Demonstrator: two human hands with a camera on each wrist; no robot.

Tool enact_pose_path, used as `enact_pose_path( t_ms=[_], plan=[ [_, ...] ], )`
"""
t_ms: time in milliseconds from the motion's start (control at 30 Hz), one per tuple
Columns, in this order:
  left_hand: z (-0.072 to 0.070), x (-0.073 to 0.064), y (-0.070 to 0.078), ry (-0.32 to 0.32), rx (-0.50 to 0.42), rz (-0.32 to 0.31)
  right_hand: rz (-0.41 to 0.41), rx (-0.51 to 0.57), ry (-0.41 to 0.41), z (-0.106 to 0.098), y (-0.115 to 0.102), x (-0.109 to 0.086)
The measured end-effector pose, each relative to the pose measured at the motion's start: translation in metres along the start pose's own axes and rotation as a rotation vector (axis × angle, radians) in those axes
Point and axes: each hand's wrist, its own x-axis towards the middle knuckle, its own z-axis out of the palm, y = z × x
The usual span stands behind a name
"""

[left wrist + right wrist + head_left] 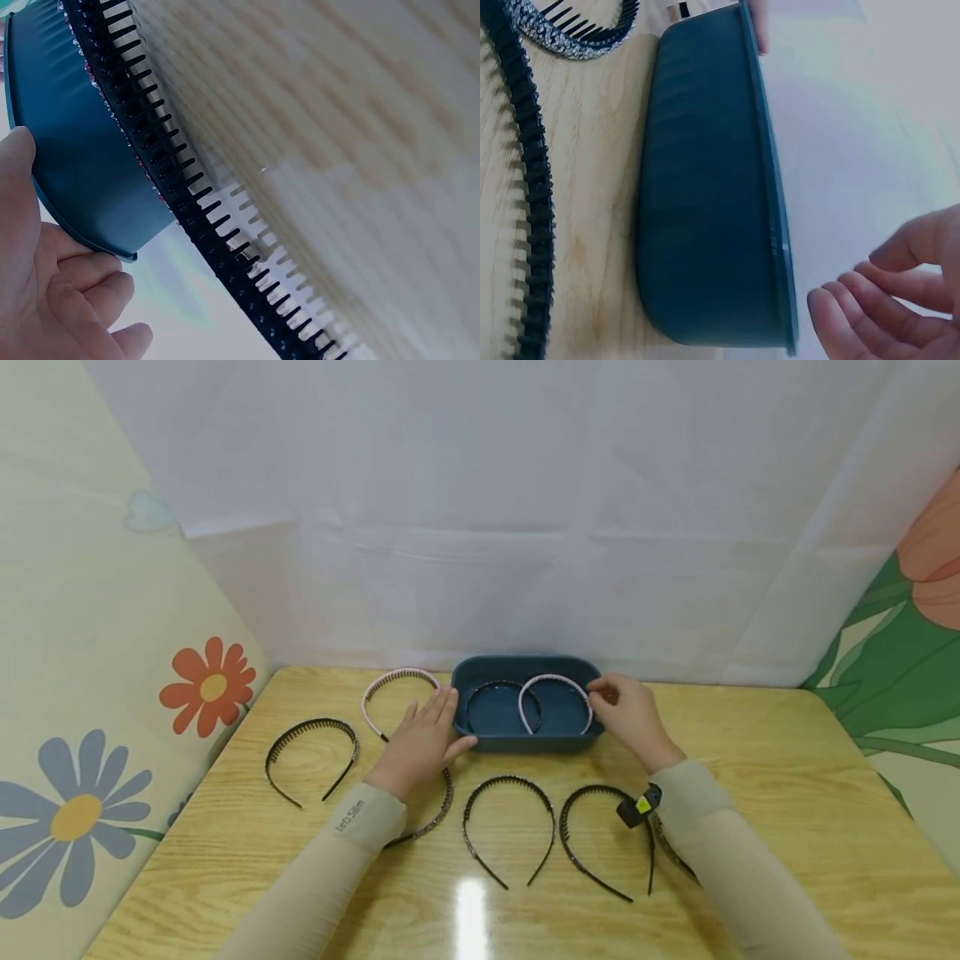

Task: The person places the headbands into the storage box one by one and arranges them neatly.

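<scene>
A dark blue plastic bin [525, 745] stands at the back of the table. In it lie a dark headband [469, 703] and a pink headband [521, 705], overlapping. My left hand [420, 739] rests at the bin's left end, fingers straight along the rim and thumb by the front corner. At the right end is my right hand [630, 714], fingers loosely bent beside the rim and close to the pink headband. The right wrist view shows nothing between the thumb and fingers of that hand [885, 307].
Another pink headband [401, 672] lies left of the bin. A black toothed headband [315, 722] is farther left. A glittery headband [448, 797] passes under my left wrist. In front lie dark headbands [510, 778], one partly behind my right wrist. A white cloth [480, 568] hangs behind the table.
</scene>
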Motion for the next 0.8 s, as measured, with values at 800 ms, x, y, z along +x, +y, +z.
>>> enact_pose_path(
  t_ms=[800],
  plan=[
    [-0.001,-0.002,0.0,0.015,-0.001,0.013,-0.155,-0.187,-0.238,-0.051,0.016,-0.04]
  ],
)
